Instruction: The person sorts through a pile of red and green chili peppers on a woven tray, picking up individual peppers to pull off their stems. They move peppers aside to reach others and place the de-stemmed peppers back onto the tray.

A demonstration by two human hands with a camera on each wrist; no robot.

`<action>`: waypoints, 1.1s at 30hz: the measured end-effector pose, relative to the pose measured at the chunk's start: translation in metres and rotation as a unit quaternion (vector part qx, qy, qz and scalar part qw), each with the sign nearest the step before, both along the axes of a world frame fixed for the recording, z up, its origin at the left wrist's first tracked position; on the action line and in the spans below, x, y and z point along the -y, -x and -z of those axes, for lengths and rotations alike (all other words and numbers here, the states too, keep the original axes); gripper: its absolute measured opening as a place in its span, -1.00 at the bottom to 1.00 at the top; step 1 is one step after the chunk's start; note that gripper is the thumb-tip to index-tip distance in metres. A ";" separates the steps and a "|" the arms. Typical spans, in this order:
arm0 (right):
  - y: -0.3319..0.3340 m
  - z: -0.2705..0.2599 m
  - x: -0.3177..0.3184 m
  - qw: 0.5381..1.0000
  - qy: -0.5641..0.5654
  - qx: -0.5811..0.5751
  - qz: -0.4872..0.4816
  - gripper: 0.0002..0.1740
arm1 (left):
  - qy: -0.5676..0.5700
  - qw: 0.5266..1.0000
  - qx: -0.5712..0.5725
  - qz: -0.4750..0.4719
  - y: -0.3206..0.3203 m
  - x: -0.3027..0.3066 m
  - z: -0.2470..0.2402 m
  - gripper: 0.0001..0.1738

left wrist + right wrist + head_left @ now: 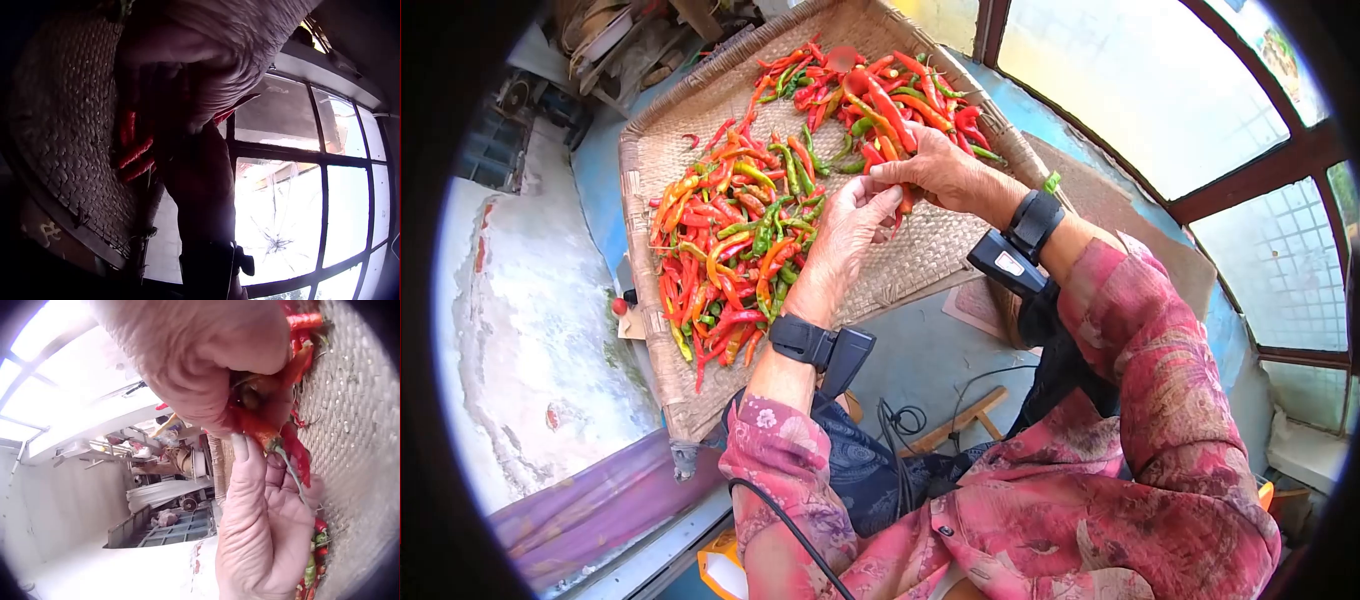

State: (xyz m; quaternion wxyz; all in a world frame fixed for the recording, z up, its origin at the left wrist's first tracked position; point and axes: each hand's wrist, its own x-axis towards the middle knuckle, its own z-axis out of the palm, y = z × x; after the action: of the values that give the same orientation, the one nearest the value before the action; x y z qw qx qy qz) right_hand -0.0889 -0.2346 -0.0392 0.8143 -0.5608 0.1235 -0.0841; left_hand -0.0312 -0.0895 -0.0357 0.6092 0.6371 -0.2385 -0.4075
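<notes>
Over a woven tray (pixel 900 262), both hands meet. The right hand (pixel 948 172) holds several red and orange peppers (pixel 890 115), their tips pointing away from the body. Close against it, the left hand (pixel 847 225) has its thumb and index finger together at the lower ends of the bunch. In the right wrist view, a pepper with a long green stem (pixel 269 439) lies between the right hand (pixel 200 356) and the thumb of the left hand (pixel 256 531). Left fingers are curled under the peppers there. The left wrist view is dark, with red peppers (pixel 134 159) beside the hands.
One pile of red, orange and green peppers (pixel 725 235) covers the tray's left part; another (pixel 930 95) lies at its far right. Framed windows (pixel 1140 90) stand to the right, a pale wall (pixel 530 300) to the left. A cable (pixel 900 415) hangs below the tray.
</notes>
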 end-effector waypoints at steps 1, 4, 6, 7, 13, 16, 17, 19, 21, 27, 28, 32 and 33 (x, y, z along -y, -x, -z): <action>0.000 0.001 0.001 1.000 -0.006 -0.002 -0.016 -0.58 | 0.006 1.000 -0.015 -0.001 -0.004 0.000 0.005 -0.74; 0.002 -0.007 0.000 0.997 -0.069 0.009 -0.024 -0.57 | -0.010 0.999 -0.026 -0.016 -0.011 -0.003 0.001 -0.77; 0.004 -0.013 0.006 0.999 -0.027 0.010 -0.021 -0.62 | 0.000 0.999 -0.017 -0.038 -0.013 -0.010 -0.008 -0.81; 0.002 -0.013 0.008 0.999 -0.027 0.027 -0.002 -0.63 | -0.053 0.995 0.072 -0.033 -0.018 -0.017 -0.014 -0.82; 0.006 -0.019 0.026 1.000 0.004 0.013 0.020 -0.72 | -0.394 0.714 0.578 -0.042 -0.039 -0.067 -0.047 -0.80; 0.010 -0.024 0.026 0.998 -0.023 0.039 0.037 -0.75 | -0.425 0.668 0.607 -0.068 -0.039 -0.070 -0.051 -0.67; 0.013 -0.027 0.024 0.998 -0.050 0.033 0.008 -0.76 | -0.348 0.707 0.609 -0.090 -0.037 -0.066 -0.050 -0.63; 0.021 -0.044 0.014 0.997 -0.072 0.016 -0.023 -0.72 | -0.210 0.793 0.561 -0.109 -0.028 -0.051 -0.046 -0.49; 0.015 -0.025 0.011 0.997 -0.038 0.007 -0.067 -0.73 | -0.130 0.783 0.602 -0.086 -0.016 -0.033 -0.037 -0.51; 0.021 -0.025 -0.003 0.985 -0.020 0.018 -0.171 -0.77 | -0.164 0.763 0.626 -0.011 -0.007 -0.024 -0.027 -0.75; 0.022 -0.030 -0.002 0.987 -0.054 0.019 -0.150 -0.79 | -0.192 0.746 0.637 -0.023 -0.010 -0.027 -0.029 -0.80; 0.017 -0.024 0.011 0.989 -0.137 0.002 -0.054 -0.82 | -0.330 0.687 0.645 -0.056 -0.031 -0.062 -0.052 -0.82; 0.016 -0.022 0.013 0.989 -0.138 0.005 -0.053 -0.82 | -0.373 0.665 0.645 -0.053 -0.036 -0.071 -0.060 -0.81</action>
State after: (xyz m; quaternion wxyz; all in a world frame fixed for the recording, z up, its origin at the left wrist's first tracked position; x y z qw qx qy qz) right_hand -0.1044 -0.2481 -0.0169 0.8877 -0.4485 0.1004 -0.0258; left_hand 0.0049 -0.0190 0.0241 0.0350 0.9261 -0.3661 0.0835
